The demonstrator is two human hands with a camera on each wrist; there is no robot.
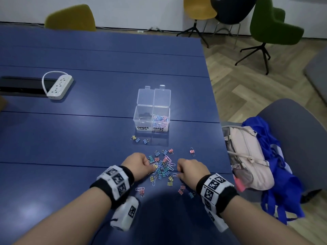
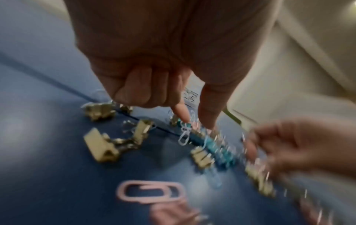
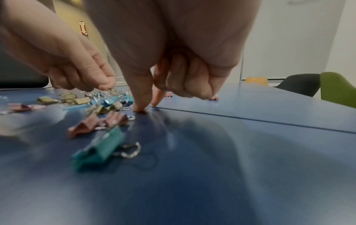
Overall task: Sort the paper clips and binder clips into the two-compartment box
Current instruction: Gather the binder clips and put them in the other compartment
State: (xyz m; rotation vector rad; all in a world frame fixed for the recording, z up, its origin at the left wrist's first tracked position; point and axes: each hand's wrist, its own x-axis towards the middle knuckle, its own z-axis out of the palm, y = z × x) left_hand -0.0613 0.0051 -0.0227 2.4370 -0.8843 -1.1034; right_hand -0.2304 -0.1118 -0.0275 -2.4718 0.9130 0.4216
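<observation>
The clear two-compartment box (image 1: 143, 119) stands open, labelled BINDER CLIPS on the left and PAPER CLIPS on the right. Pastel paper clips (image 1: 160, 118) fill the right side; something dark lies in the left. A mixed pile of clips (image 1: 161, 167) lies in front of it, between my hands. My left hand (image 1: 148, 167) reaches into the pile's left side; thumb and forefinger (image 2: 196, 121) pinch a pale paper clip (image 2: 184, 135). At the pile's right edge, my right hand (image 1: 177, 173) has its thumb and forefinger (image 3: 148, 107) closed on a pale paper clip (image 1: 175, 174) on the table, other fingers curled.
Three binder clips (image 1: 138, 139) lie just before the box, and a pink one (image 1: 192, 151) sits alone to the right. A white power strip (image 1: 59, 87) is far left. The table's right edge is close; beyond it a pink bag (image 1: 247, 156) rests on a grey chair.
</observation>
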